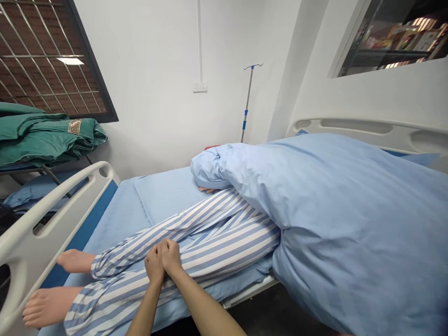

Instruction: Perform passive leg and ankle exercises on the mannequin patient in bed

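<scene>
My left hand [154,263] and my right hand [171,255] are side by side and touching, near the knee of the closer leg. Both are closed, with fingers curled over the far side of the striped trouser leg [217,252]; the fingertips are hidden. That leg belongs to a figure lying on the bed, and I cannot tell whether it is a person or a manikin. Its bare feet [52,305] point to the footboard. A light blue quilt [332,196] covers the upper body, and fingers [208,190] show under its edge.
At the left stands the bed's footboard [79,198]; the headboard [367,126] is at the far right. Beyond the bed are an IV pole [247,107] and a wall socket [200,87]. Green folded bedding [45,135] lies under a barred window [52,56]. The quilt hangs over the near side.
</scene>
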Tool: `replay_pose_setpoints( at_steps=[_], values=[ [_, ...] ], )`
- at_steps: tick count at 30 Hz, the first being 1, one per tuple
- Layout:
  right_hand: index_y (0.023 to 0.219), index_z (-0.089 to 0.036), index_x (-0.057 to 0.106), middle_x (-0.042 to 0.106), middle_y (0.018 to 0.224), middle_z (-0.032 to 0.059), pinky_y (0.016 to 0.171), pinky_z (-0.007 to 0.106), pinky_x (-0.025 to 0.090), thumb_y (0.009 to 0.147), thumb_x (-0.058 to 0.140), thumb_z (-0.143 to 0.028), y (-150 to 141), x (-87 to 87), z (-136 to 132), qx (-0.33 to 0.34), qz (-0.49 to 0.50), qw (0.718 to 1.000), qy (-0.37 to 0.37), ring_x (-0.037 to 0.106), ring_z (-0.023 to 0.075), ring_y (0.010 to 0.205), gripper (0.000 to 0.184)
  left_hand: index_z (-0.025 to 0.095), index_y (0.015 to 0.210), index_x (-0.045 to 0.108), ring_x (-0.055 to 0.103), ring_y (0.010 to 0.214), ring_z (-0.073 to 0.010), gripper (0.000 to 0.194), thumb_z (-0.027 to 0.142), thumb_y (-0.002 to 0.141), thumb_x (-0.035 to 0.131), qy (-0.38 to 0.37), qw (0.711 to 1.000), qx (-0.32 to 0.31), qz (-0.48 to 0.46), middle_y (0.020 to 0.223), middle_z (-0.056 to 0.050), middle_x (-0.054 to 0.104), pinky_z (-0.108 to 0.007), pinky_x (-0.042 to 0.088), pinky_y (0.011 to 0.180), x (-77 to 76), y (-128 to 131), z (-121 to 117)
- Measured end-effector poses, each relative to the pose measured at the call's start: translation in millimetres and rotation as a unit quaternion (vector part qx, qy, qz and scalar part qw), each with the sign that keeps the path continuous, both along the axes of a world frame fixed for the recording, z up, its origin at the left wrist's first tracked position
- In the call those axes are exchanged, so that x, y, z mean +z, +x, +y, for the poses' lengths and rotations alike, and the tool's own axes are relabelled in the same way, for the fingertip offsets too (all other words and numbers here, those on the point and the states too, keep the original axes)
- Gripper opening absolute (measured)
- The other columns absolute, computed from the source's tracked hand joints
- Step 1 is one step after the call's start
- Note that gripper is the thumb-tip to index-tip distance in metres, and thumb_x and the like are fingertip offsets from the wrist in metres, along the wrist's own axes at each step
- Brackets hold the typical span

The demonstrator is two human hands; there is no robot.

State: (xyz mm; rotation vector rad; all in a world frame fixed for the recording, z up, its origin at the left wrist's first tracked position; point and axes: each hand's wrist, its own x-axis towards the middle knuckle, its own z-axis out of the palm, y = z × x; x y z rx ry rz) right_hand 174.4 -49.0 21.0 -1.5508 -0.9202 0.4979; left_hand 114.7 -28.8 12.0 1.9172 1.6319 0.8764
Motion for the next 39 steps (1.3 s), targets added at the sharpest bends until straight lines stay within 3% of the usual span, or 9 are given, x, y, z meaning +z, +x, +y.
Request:
replay_pose_setpoints(
  at_steps=[7, 14, 20, 25, 28, 34, 39],
  values=[
    [0.053, -0.017, 0.052, 0.057, 0.054, 0.0007, 0.052, 0.024, 0.023, 0.084, 0.039, -0.023, 29, 16.4, -14, 0.057, -0.123, 0.990, -0.036, 0.044, 0.0103, 0.053, 0.034, 0.019, 0.057, 0.048, 0.045, 0.059, -0.0129, 0.034, 0.034, 0.083, 0.033, 0.003, 0.998, -0.007, 0.068, 0.063, -0.003, 0.060, -0.025, 0.028, 0.059, 9.4, 7, -8],
    [0.057, -0.018, 0.055, 0.060, 0.057, 0.0012, 0.053, 0.026, 0.020, 0.088, 0.035, -0.026, 40, -4.1, -32, 0.008, -0.191, 0.980, -0.053, 0.047, 0.0109, 0.054, 0.038, 0.020, 0.055, 0.045, 0.051, 0.064, -0.0152, 0.031, 0.032, 0.081, 0.033, 0.019, 0.994, -0.014, 0.105, 0.062, -0.003, 0.059, -0.025, 0.030, 0.062, 7.2, 8, -10],
    [0.054, -0.018, 0.050, 0.058, 0.054, 0.0013, 0.054, 0.026, 0.022, 0.089, 0.032, -0.027, 39, -6.9, -32, -0.014, -0.161, 0.986, -0.044, 0.047, 0.0115, 0.053, 0.041, 0.020, 0.052, 0.044, 0.047, 0.061, -0.0143, 0.030, 0.033, 0.079, 0.037, 0.002, 0.997, -0.012, 0.080, 0.057, -0.001, 0.054, -0.025, 0.029, 0.060, 13.0, 14, -12],
    [0.055, -0.019, 0.052, 0.060, 0.056, 0.0028, 0.053, 0.025, 0.025, 0.089, 0.030, -0.030, 43, -6.9, -31, -0.013, -0.104, 0.994, -0.019, 0.049, 0.0130, 0.053, 0.042, 0.020, 0.049, 0.039, 0.041, 0.054, -0.0117, 0.032, 0.036, 0.077, 0.039, -0.034, 0.995, -0.030, -0.091, 0.049, 0.002, 0.045, -0.023, 0.030, 0.054, 31.1, 44, -16],
    [0.057, -0.019, 0.052, 0.059, 0.056, 0.0032, 0.052, 0.024, 0.027, 0.089, 0.030, -0.034, 46, -9.8, -29, -0.024, -0.061, 0.998, -0.006, 0.049, 0.0137, 0.053, 0.042, 0.020, 0.050, 0.039, 0.040, 0.053, -0.0114, 0.033, 0.038, 0.078, 0.036, -0.043, 0.985, -0.010, -0.167, 0.048, 0.002, 0.045, -0.023, 0.030, 0.053, 27.9, 56, -19],
    [0.054, -0.019, 0.050, 0.057, 0.055, 0.0019, 0.053, 0.024, 0.031, 0.087, 0.033, -0.034, 45, -16.1, -22, -0.033, -0.010, 0.999, 0.023, 0.047, 0.0135, 0.054, 0.040, 0.019, 0.056, 0.047, 0.044, 0.056, -0.0117, 0.033, 0.036, 0.082, 0.035, 0.013, 0.996, -0.031, -0.085, 0.056, 0.000, 0.053, -0.024, 0.029, 0.058, 4.3, 51, -22],
    [0.053, -0.017, 0.052, 0.057, 0.054, 0.0017, 0.052, 0.023, 0.030, 0.086, 0.034, -0.029, 59, -3.3, -22, 0.017, -0.035, 0.999, -0.013, 0.047, 0.0127, 0.054, 0.039, 0.018, 0.061, 0.051, 0.049, 0.062, -0.0124, 0.032, 0.031, 0.085, 0.034, 0.017, 0.999, -0.032, -0.021, 0.065, -0.003, 0.060, -0.024, 0.030, 0.061, 9.4, 54, -24]
  ],
)
